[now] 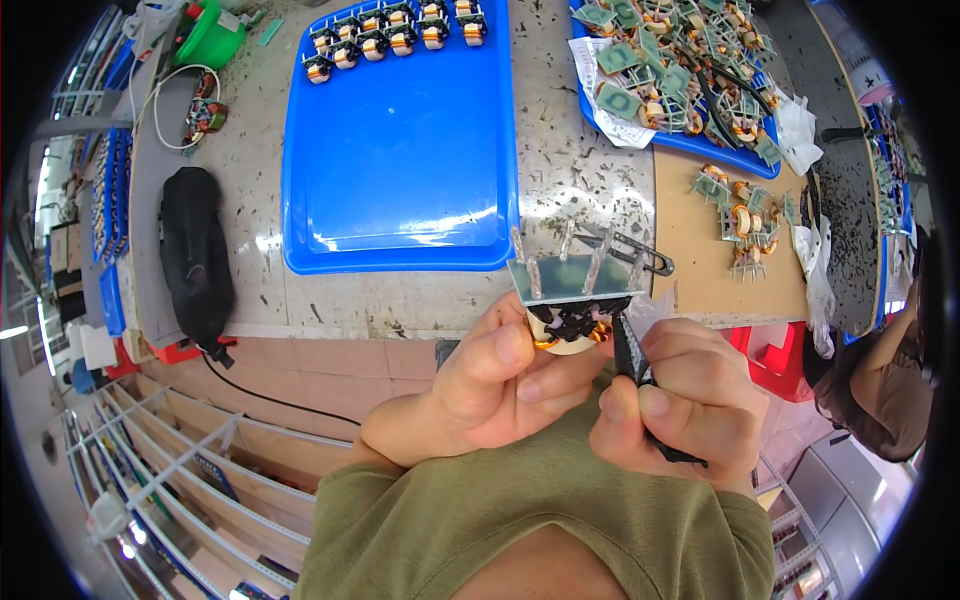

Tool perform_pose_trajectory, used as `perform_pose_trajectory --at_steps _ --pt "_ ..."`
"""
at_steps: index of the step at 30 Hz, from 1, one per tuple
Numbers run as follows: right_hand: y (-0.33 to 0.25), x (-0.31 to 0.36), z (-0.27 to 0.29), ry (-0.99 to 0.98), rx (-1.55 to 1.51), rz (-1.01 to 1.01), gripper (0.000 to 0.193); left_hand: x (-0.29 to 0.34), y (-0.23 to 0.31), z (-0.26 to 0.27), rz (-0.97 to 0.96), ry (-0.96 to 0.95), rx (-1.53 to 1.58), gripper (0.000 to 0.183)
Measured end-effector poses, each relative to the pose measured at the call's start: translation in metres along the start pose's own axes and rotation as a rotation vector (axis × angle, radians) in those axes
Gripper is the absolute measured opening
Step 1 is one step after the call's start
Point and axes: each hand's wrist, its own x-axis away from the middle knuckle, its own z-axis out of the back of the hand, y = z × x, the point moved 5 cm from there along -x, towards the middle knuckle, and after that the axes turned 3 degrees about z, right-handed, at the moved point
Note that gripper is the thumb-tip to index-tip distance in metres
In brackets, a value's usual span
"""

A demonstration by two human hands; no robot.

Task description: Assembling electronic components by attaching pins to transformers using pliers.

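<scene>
My left hand (490,378) pinches a circuit board assembly (575,280) by its lower side, near the table's front edge. Its green board faces up with several silvery pins standing from it. Under the board sits a white ring-shaped coil with copper wire, and black material fills the gap between. My right hand (690,405) is closed round a slim black pointed tool (630,352), whose exact kind I cannot make out. The tool's tip touches or nearly touches the black material at the board's right edge. Just behind the board lie small dark snips (650,258), partly hidden by the pins.
A blue tray (400,180) holds rows of coil assemblies at its far end. Another blue tray (700,150) at back right is heaped with boards. Several more assemblies (745,220) lie on brown cardboard (690,270). A black pouch-like bundle (197,255) and green container (210,35) are at left.
</scene>
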Motion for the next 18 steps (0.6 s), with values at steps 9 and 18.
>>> perform_pose_trajectory --at_steps 9,18 --pt "0.003 0.000 0.002 -0.009 -0.031 -0.016 0.027 -0.001 0.000 0.001 0.010 0.007 -0.011 0.049" --pt "0.007 0.002 0.014 0.120 -0.199 -0.036 0.033 -0.003 0.000 0.001 0.049 -0.157 0.200 0.055"
